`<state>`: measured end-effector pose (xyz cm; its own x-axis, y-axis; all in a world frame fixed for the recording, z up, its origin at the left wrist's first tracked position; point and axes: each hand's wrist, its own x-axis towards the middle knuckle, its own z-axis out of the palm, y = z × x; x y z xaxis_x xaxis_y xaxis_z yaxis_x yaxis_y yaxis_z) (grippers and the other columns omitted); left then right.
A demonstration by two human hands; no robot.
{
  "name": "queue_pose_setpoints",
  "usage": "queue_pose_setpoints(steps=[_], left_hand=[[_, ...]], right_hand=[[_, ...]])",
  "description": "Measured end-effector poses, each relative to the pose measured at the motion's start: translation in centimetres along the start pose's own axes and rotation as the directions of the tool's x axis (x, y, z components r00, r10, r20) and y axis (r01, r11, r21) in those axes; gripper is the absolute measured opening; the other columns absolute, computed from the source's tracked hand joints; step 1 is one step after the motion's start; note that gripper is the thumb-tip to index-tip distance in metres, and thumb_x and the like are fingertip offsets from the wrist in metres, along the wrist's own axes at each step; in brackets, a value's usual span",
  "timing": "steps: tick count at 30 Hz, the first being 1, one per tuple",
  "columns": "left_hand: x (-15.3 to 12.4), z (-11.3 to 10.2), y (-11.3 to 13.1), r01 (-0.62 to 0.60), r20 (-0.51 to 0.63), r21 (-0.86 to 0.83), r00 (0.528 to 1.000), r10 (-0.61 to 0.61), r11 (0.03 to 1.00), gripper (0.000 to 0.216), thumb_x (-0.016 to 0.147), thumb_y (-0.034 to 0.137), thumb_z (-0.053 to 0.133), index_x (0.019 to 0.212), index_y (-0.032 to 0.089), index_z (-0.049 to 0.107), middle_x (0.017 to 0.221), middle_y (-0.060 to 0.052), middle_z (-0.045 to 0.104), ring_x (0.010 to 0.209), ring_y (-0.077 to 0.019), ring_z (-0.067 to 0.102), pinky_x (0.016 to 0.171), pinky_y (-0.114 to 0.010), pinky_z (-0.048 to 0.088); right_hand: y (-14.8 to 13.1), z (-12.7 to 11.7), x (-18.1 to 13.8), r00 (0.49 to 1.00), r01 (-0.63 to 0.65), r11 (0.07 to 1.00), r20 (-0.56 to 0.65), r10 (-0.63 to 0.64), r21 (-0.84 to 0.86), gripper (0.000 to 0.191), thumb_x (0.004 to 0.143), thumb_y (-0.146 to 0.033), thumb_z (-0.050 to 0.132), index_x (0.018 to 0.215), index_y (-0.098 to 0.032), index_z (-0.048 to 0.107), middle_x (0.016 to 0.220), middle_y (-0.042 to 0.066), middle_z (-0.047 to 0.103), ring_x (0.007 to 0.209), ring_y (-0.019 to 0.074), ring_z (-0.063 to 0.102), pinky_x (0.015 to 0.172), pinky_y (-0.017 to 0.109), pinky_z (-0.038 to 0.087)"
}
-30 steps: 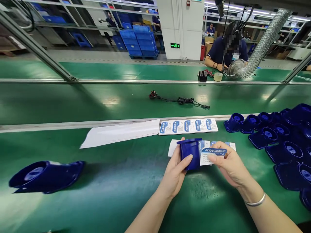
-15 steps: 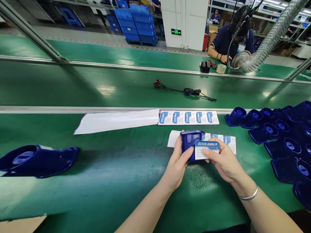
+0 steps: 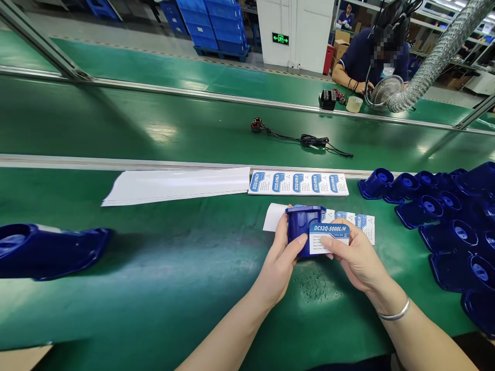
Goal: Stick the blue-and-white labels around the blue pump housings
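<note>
My left hand [image 3: 279, 263] is closed around the left side of a dark blue plastic housing [image 3: 298, 226], thumb across its front. A blue-and-white label [image 3: 328, 231] printed "DC52Q-5000L/H" is pinched in my right hand [image 3: 353, 255]. The label's left edge meets the front of the housing; whether it is stuck there I cannot tell. Behind both hands lies a partly covered strip of labels [image 3: 364, 226]. A metal bangle [image 3: 395, 310] circles my right wrist.
Several blue housings [image 3: 460, 232] stand at the right, another [image 3: 50, 251] at the left. A label stack [image 3: 297, 183] and white backing paper [image 3: 181, 186] lie along the rail. Beyond is a bundled black cable [image 3: 315, 141]. A person [image 3: 367, 62] works across the bench beside a duct [image 3: 436, 62].
The view has shifted slightly, moving the housing at the left further toward the edge of the picture. Both hands keep nearly the same hold on the housing and label.
</note>
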<state>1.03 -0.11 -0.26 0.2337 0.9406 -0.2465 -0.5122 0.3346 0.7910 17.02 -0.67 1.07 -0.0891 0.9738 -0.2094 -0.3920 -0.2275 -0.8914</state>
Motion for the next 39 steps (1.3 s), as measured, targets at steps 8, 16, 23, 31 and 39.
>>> queue_pose_setpoints(steps=[8,16,23,31,39], left_hand=[[-0.16,0.23,0.22,0.012,-0.006,0.009,1.0,-0.012,1.0,0.082,0.088,0.039,0.07,0.158,0.028,0.029,0.16,-0.005,0.042,0.146,-0.0329,0.038,0.117,-0.042,0.04],[-0.22,0.25,0.32,0.032,-0.01,0.036,0.999,-0.031,0.999,0.082,0.089,0.04,0.068,0.159,0.027,0.026,0.161,-0.006,0.041,0.145,-0.0316,0.039,0.116,-0.042,0.04],[-0.29,0.3,0.39,0.028,-0.003,0.038,1.0,-0.028,0.999,0.079,0.091,0.038,0.065,0.158,0.027,0.026,0.162,-0.005,0.039,0.145,-0.0299,0.039,0.117,-0.041,0.04],[-0.36,0.26,0.43,0.027,-0.009,0.04,1.0,-0.027,0.999,0.075,0.093,0.037,0.064,0.157,0.027,0.028,0.162,-0.004,0.038,0.147,-0.0299,0.037,0.118,-0.04,0.039],[-0.45,0.4,0.68,0.022,0.001,0.049,1.0,-0.022,0.999,0.07,0.094,0.037,0.063,0.156,0.028,0.03,0.163,-0.003,0.036,0.148,-0.0296,0.036,0.118,-0.04,0.038]], right_hand=[[0.05,-0.04,-0.01,1.0,0.001,1.0,0.011,-0.001,0.014,0.035,0.07,-0.034,0.095,0.081,-0.019,0.065,0.074,-0.002,0.059,0.065,0.0113,0.048,0.058,0.022,0.042],[0.12,0.05,0.09,0.999,0.021,0.999,0.035,-0.022,0.035,0.029,0.074,-0.029,0.092,0.082,-0.019,0.066,0.073,-0.002,0.059,0.064,0.0101,0.047,0.057,0.018,0.042],[0.15,-0.02,0.06,0.999,0.014,0.998,0.037,-0.016,0.06,0.027,0.075,-0.026,0.091,0.083,-0.018,0.067,0.075,-0.001,0.061,0.064,0.0098,0.049,0.057,0.018,0.043],[0.18,-0.08,0.08,0.999,0.003,0.998,0.048,-0.006,0.058,0.026,0.076,-0.026,0.09,0.083,-0.017,0.067,0.074,-0.001,0.062,0.062,0.009,0.048,0.057,0.017,0.042],[0.15,0.03,-0.05,0.999,0.007,0.998,0.052,-0.01,0.059,0.028,0.075,-0.028,0.091,0.083,-0.018,0.065,0.071,-0.002,0.06,0.062,0.0093,0.048,0.057,0.017,0.042]])
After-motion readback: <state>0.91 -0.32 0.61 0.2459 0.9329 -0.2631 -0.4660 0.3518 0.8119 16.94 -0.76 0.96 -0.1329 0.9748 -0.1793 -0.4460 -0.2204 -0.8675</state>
